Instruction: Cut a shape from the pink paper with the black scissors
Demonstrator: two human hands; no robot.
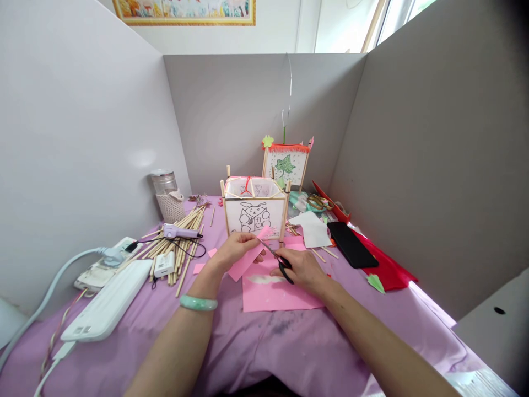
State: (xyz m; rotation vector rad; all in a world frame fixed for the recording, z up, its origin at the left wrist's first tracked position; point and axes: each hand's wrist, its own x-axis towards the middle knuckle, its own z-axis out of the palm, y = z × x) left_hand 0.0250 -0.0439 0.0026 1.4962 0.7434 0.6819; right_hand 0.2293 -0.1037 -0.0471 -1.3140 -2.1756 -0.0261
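Note:
My left hand (239, 250), below which a jade-coloured bangle circles the wrist, pinches a piece of pink paper (247, 263). Black-handled scissors (284, 267) are gripped in my right hand (303, 269), their blades reaching up and left to the pink paper's edge. Under both hands lies a larger pink sheet (264, 300) with a whitish patch on it. Just behind stands a square lantern (257, 215) of sticks and white panels, its front drawn with a rabbit-like figure. A small red tie hangs at its open top.
Wooden sticks (185, 234), a lilac glue gun (181, 231), a white power bank (108, 300) and a power strip (97, 275) lie left. A second lantern (287, 164) stands behind. On the right are a black phone (352, 244), white paper (312, 229) and red cloth (390, 264). Grey partitions (264, 94) surround the table.

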